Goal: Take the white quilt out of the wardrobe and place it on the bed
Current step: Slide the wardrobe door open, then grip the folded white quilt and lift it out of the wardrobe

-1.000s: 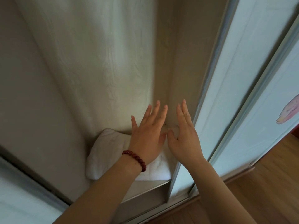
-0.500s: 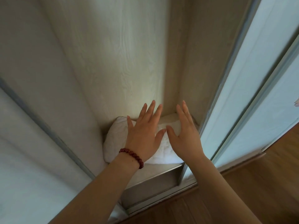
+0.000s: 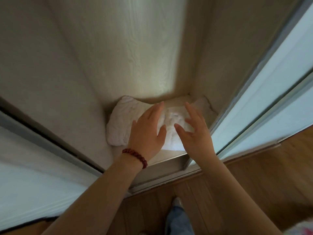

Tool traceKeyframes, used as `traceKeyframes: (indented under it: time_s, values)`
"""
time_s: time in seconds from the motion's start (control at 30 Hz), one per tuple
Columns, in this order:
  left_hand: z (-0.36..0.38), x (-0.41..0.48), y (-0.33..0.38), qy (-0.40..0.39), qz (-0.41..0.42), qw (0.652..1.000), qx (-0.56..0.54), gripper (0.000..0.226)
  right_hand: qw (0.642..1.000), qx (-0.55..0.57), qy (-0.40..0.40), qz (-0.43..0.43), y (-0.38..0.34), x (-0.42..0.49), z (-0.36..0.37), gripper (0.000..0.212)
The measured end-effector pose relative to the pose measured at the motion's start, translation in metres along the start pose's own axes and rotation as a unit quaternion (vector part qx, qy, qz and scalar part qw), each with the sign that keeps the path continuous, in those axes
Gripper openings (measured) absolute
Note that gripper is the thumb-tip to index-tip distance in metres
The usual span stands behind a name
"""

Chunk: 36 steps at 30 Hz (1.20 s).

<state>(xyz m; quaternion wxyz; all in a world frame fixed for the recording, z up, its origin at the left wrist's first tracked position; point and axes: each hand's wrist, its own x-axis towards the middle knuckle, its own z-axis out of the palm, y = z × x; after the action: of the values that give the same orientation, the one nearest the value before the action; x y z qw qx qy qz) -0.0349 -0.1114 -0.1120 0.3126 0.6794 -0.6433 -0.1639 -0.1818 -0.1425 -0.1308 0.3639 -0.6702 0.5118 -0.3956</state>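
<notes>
A folded white quilt lies on the floor of the open wardrobe, pushed into its back left corner. My left hand, with a red bead bracelet at the wrist, hovers over the quilt's middle with fingers spread, holding nothing. My right hand is just to its right, also open, fingers apart above the quilt's right part. I cannot tell whether either palm touches the fabric. Both hands cover part of the quilt.
Pale sliding doors flank the opening, one at the left and one at the right. A metal track runs along the wardrobe's front edge. Wooden floor lies below, with my jeans leg and shoe near the bottom.
The view has tilted down and closer, so the floor and my leg appear. Both hands have reached lower and now spread over the quilt.
</notes>
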Motion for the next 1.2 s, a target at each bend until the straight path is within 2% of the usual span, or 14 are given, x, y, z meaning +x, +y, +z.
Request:
traceKeyframes:
  time_s: [0.27,0.37,0.4,0.5,0.73,1.03,1.2]
  values:
    - [0.042,0.035,-0.022,0.069,0.002,0.998,-0.016,0.064,0.998,0.008,-0.034,0.047,0.04,0.046,0.005,0.063]
    - [0.06,0.049,-0.023,0.079,-0.061,0.995,-0.028,0.069,0.997,0.007,-0.056,0.053,0.052,0.064,0.008,0.063]
    - [0.064,0.054,-0.026,0.073,-0.083,0.993,-0.033,0.071,0.997,0.006,-0.064,0.053,0.056,0.069,0.009,0.062]
    - [0.067,0.064,-0.037,0.039,-0.078,0.995,-0.058,0.074,0.994,0.01,-0.09,0.061,0.067,0.085,0.014,0.062]
    - [0.079,0.075,-0.052,-0.005,-0.1,0.994,-0.034,0.072,0.989,0.013,-0.122,0.078,0.091,0.105,0.029,0.06]
    - [0.084,0.088,-0.08,-0.05,-0.102,0.993,0.016,0.072,0.987,0.028,-0.135,0.085,0.101,0.118,0.053,0.055]
    - [0.101,0.104,-0.112,-0.053,-0.076,0.995,0.042,0.071,0.989,0.03,-0.13,0.067,0.129,0.126,0.075,0.048]
